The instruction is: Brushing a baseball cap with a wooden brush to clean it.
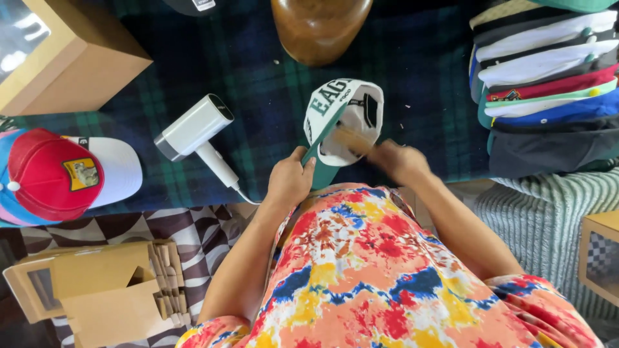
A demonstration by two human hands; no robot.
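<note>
The person wears a short-sleeved tie-dye shirt (374, 270) in red, orange, yellow and blue; arms bare.

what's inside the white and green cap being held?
Inside the white and green cap, white lining and a dark tag show. A blurred tan object by the right hand sits in the opening, covering the lower lining. The left hand grips the green brim.
</note>
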